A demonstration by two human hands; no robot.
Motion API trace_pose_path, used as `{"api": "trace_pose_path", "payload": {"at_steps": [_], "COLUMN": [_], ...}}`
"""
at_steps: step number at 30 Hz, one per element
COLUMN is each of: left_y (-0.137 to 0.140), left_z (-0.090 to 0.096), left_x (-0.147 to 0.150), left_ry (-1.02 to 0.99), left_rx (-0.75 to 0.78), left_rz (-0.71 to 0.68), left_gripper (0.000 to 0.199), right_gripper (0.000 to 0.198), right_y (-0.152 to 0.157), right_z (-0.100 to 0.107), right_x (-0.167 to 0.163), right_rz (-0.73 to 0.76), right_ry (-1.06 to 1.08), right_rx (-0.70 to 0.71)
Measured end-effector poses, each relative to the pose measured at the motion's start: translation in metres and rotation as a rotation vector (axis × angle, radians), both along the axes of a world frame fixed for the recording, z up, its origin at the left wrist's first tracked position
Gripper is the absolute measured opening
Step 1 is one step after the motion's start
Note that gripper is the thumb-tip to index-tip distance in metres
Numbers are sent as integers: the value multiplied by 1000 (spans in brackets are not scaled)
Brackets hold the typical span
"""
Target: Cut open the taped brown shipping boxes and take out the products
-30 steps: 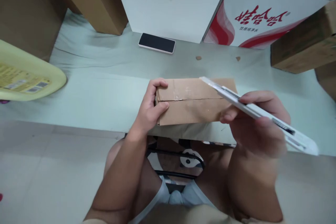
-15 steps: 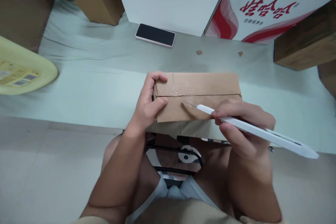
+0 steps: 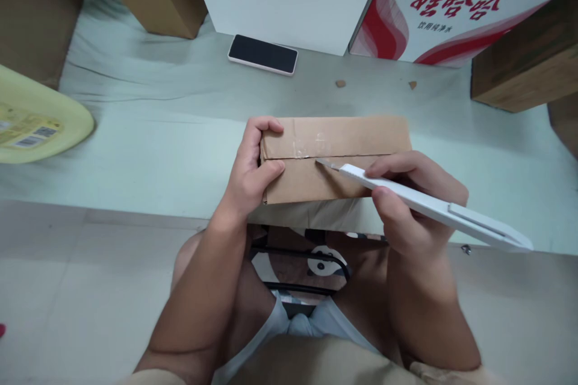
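A small brown cardboard box [image 3: 352,135] lies near the table's front edge, with a seam along its top and clear tape across part of it. My left hand [image 3: 253,162] grips the box's left end, thumb and index finger on top. In my right hand [image 3: 413,195] is a white utility knife [image 3: 433,207], its handle running back to the lower right. The thin blade's tip is at the seam, just right of the tape. My right hand covers the box's lower right corner.
Behind the box, a phone [image 3: 262,55] and two cardboard scraps [image 3: 340,83] lie on the pale green table cover [image 3: 158,150]. A white carton [image 3: 289,0], a red-and-white carton [image 3: 447,18] and brown boxes [image 3: 176,6] line the back. A yellow bottle [image 3: 40,114] stands left.
The knife's blade has moved up from the box's near flap to the seam, and the knife has turned slightly in my right hand. My left hand keeps its grip on the box.
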State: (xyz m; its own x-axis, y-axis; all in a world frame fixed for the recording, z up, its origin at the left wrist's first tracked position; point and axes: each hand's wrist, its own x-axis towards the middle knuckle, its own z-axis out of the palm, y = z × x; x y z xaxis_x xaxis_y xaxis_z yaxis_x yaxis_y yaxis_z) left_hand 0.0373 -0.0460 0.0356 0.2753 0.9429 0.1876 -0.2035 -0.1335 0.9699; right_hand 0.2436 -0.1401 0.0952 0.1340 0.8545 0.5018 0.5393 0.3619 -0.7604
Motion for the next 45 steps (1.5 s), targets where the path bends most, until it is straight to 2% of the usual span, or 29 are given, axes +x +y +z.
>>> {"api": "trace_pose_path", "payload": {"at_steps": [4,9,12,19,23,24,26,27,29,32,34,35,37,40,42,45], "left_y": [0,0,2,4,5,5,6,6,8,11,13,14,14,12,10,11], "left_z": [-1,-2,-4,-5,-6,-7,-10,-11,-14,-18,-19,-19,-16,-7,-1,5], "left_x": [0,0,0,-4,-3,-1,1,3,5,7,9,10,13,15,17,17], "left_ry": [27,52,43,26,7,-10,-51,-69,-95,-131,-160,-170,-176,-142,-116,-111], "left_rx": [23,42,47,25,41,51,63,65,75,109,124,124,108,92,70,32], "left_rz": [1,20,23,-10,5,20,64,86,126,175,200,211,238,325,385,449], "left_gripper": [41,43,42,41,48,53,61,63,66,65,62,62,62,61,52,38], "right_gripper": [3,13,13,14,5,3,7,9,10,18,33,40,43,31,21,27], "right_y": [5,7,6,5,3,3,0,-1,-2,2,9,13,20,25,25,21], "right_z": [1,0,-3,-8,-7,-9,-19,-28,-47,-75,-88,-93,-98,-97,-89,-68], "right_x": [-2,-6,-2,31,53,60,75,83,97,114,119,121,121,111,98,71], "right_rz": [-17,-84,-126,-218,-245,-300,-512,-619,-712,-586,-498,-455,-406,-446,-391,-217], "right_ry": [-18,29,48,135,263,306,310,243,3,-301,-365,-369,-309,11,296,561], "right_rx": [56,105,137,203,268,326,398,365,143,-358,-573,-623,-578,-315,-153,48]}}
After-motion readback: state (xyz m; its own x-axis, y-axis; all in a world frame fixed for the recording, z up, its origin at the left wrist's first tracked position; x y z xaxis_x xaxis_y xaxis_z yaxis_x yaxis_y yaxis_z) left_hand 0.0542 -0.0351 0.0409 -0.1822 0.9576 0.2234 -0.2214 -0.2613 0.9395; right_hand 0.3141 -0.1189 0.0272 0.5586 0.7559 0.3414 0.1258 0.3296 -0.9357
